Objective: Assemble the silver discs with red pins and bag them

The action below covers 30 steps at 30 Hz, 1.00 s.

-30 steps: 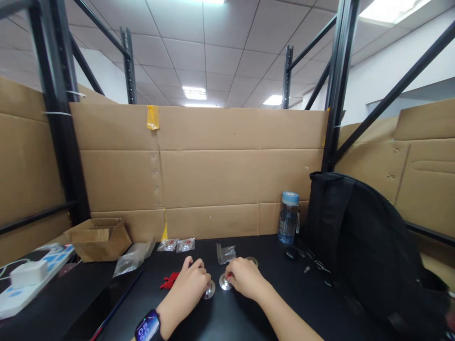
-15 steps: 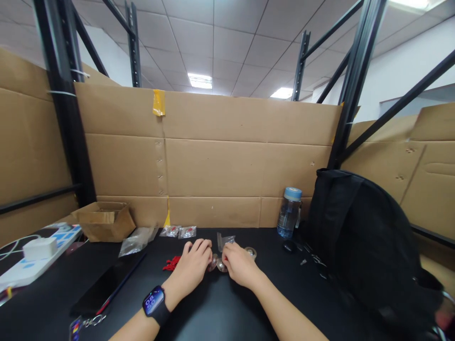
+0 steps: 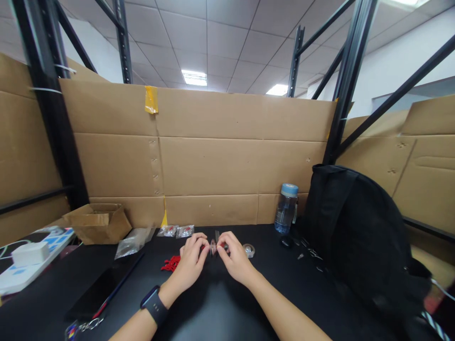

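Observation:
Between my hands a small clear round shell (image 3: 213, 247) stands edge-on, raised a little over the black table. My left hand (image 3: 194, 253) pinches it from the left, with a bit of red at the fingertips. From the right, my right hand (image 3: 232, 255) closes thumb and fingers at its other side. Its exact make-up is partly hidden by the fingers. A bundle of red cord (image 3: 171, 263) lies left of my left hand. Just behind the fingers is a small clear plastic bag (image 3: 217, 234). Right of my right hand rests a clear ring-shaped piece (image 3: 249, 250).
Two small clear packets (image 3: 177, 231) lie at the back, near a larger plastic bag (image 3: 134, 243) and an open cardboard box (image 3: 101, 225). A phone (image 3: 103, 286) and power strip (image 3: 42, 265) are left. A water bottle (image 3: 286, 208) and black backpack (image 3: 359, 246) stand right.
Two clear round pieces showed low between my hands; now one edge-on round shape is raised between my fingertips. Both hands have turned so their thumbs show. The view has shifted slightly.

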Tool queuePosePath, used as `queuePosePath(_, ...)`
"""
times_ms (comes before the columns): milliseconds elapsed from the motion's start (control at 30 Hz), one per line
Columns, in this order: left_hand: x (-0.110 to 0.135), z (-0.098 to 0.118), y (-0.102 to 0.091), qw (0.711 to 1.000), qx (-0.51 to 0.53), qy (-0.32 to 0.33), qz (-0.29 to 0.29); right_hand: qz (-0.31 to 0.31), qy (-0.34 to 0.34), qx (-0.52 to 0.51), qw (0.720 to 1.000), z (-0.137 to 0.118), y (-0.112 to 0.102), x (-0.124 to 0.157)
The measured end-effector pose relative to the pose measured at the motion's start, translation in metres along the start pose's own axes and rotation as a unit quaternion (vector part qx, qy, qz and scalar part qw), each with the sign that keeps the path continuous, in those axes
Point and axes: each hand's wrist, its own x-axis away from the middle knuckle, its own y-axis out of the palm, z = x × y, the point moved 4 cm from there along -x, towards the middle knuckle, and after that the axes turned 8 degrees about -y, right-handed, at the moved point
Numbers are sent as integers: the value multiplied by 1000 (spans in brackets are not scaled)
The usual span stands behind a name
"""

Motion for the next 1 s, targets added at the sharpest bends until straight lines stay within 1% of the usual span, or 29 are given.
queuePosePath(67,1,1,0,1000,11,-3,4,-13,2,-11,1000,-1,4,1)
queuePosePath(167,1,1,0,1000,12,-2,11,-16,13,-35,999,-2,7,1)
queuePosePath(433,2,3,0,1000,2,10,-10,10,47,-104,993,-3,4,0)
queuePosePath(600,3,4,1,1000,-8,17,-14,15,55,-113,992,-2,5,0)
queuePosePath(800,3,4,2,1000,-12,21,-18,-2,94,-182,979,4,11,2)
queuePosePath(1000,2,3,2,999,-13,20,-22,-16,114,-232,966,11,15,6)
